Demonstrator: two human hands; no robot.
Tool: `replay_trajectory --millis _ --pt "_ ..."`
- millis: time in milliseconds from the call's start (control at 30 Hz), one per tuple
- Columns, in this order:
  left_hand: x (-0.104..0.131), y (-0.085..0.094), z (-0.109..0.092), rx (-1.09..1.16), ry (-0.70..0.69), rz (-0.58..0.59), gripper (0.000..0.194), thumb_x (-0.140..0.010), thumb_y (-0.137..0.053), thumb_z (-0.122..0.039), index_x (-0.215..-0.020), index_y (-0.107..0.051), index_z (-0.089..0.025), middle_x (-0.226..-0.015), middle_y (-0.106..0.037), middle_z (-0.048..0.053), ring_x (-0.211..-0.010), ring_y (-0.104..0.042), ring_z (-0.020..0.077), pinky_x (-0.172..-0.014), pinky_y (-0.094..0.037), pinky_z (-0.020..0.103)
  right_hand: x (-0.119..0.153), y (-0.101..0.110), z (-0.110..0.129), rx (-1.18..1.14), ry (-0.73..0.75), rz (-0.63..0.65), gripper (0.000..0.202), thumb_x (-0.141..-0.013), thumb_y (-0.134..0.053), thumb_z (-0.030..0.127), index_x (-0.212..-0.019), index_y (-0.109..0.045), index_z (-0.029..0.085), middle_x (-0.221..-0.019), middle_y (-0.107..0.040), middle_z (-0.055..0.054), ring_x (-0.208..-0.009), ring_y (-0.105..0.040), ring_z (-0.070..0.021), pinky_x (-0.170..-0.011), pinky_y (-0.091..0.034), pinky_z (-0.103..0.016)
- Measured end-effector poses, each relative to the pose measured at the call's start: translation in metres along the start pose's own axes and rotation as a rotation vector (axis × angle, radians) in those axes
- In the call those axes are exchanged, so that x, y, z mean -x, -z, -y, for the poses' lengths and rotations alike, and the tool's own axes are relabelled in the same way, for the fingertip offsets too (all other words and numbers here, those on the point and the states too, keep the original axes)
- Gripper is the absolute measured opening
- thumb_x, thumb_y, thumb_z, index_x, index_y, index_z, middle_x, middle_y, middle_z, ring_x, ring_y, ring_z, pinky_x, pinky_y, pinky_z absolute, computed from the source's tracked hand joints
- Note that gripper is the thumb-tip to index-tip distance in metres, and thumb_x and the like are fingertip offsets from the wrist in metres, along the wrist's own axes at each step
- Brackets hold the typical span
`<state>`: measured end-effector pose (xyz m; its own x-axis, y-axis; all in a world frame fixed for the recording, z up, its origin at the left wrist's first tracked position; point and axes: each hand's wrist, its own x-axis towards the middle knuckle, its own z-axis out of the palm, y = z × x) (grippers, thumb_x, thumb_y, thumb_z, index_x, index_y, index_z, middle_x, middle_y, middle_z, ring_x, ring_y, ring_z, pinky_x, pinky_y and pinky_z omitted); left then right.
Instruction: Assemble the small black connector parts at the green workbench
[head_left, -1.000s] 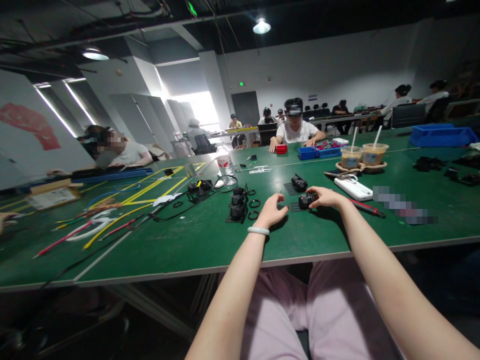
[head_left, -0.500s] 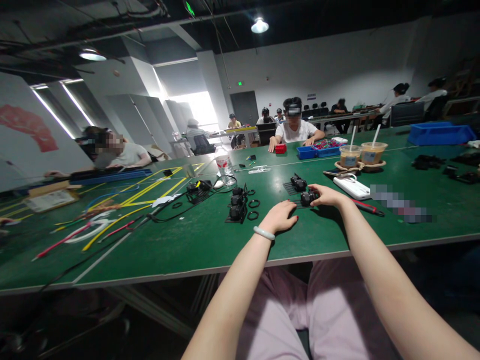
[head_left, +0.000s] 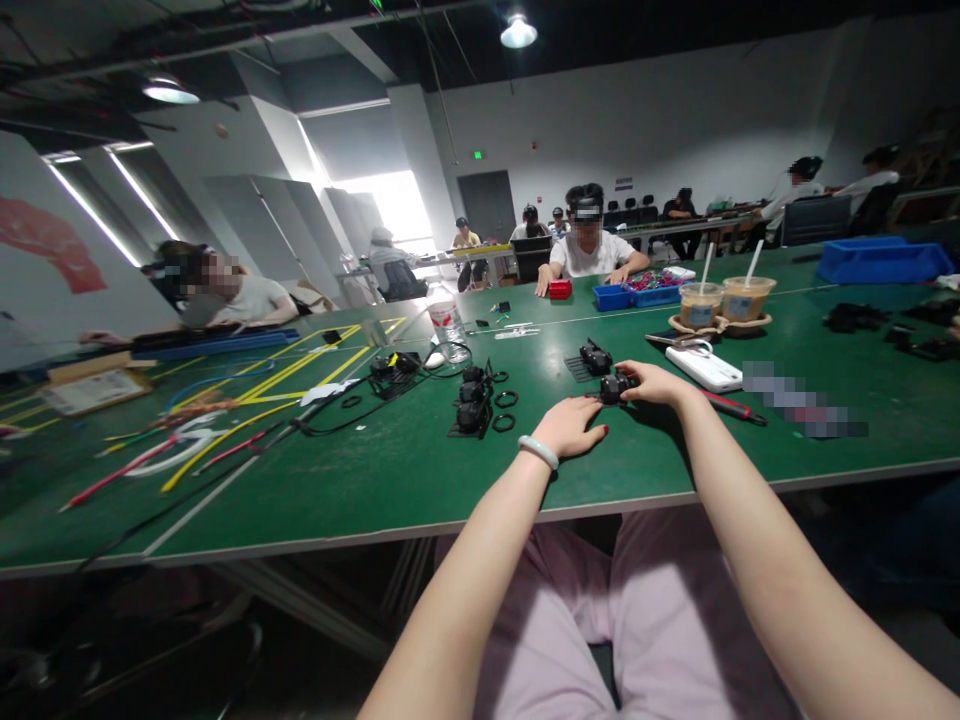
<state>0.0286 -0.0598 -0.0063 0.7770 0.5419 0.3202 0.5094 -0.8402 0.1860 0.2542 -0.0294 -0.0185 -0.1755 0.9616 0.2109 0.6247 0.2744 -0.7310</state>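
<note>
The left hand lies palm down, unclenched fingers just left of a black unit (touching or not, I cannot tell) that the right hand grasps from its right, another black device sitting just beyond on the desk.

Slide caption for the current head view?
Right hand grips a black part on the green table, left hand beside it.

Two drinks, plastic bottle, blue bin
</note>
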Motion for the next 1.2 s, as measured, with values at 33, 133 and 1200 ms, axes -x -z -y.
replay_trajectory --millis 33,133,1200 --pt "-0.001 -0.001 0.0 0.0 -0.001 0.0 0.046 -0.073 -0.043 -0.041 -0.112 -0.044 -0.016 -0.117 -0.048 0.008 -0.111 -0.04 0.0183 -0.096 -0.028 0.032 -0.001 0.0 -0.001 0.001 -0.004 0.0 0.065 -0.052 -0.065 0.02 -0.113 -0.043 0.019 -0.111 -0.052 -0.008 -0.098 -0.05 -0.0205 -0.088 -0.035 -0.036" --pt "-0.003 -0.003 0.002 -0.01 -0.004 0.003 0.046 -0.074 -0.042 -0.041 -0.112 -0.044 -0.016 -0.117 -0.047 0.008 -0.11 -0.04 0.0189 -0.096 -0.028 0.033 -0.003 -0.001 -0.006 0.0 -0.009 -0.006 0.065 -0.053 -0.064 0.02 -0.114 -0.042 0.019 -0.11 -0.052 -0.008 -0.096 -0.05 -0.0201 -0.087 -0.036 -0.035" --pt "-0.031 -0.028 0.015 -0.1 0.144 0.049 0.052 -0.076 -0.032 -0.048 -0.117 -0.037 -0.016 -0.124 -0.039 0.009 -0.115 -0.034 0.0213 -0.098 -0.022 0.037 -0.013 -0.005 0.004 0.218 0.019 -0.174 0.048 -0.064 -0.052 0.014 -0.111 -0.049 0.016 -0.112 -0.052 -0.009 -0.108 -0.043 -0.0229 -0.095 -0.026 -0.037"
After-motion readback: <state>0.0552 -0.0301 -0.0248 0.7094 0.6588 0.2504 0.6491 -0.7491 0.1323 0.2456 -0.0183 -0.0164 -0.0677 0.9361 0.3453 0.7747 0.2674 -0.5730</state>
